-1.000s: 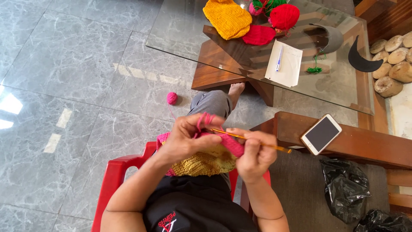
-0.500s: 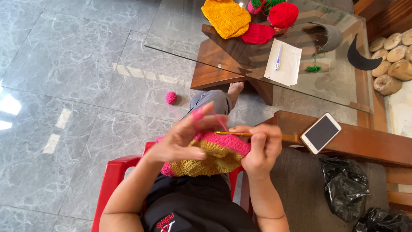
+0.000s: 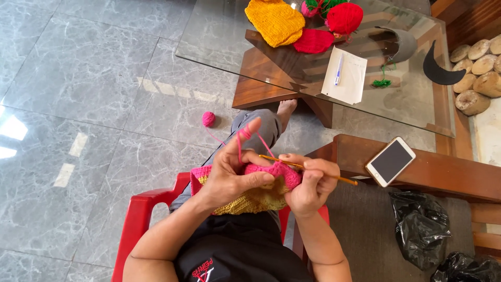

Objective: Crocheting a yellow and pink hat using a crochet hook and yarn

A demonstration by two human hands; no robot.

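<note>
The left hand is covering much of the pink and yellow crochet piece lying in the lap, its fingers pinching the pink edge, forefinger raised with yarn looped over it. The right hand is gripping the hook, whose tip is hiding in the stitches. The yarn ball is sitting on open floor, clear of the glass table.

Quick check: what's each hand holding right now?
Left hand: closed on the pink-and-yellow crochet piece, pink yarn looped over a raised finger.
Right hand: closed on the crochet hook.
</note>
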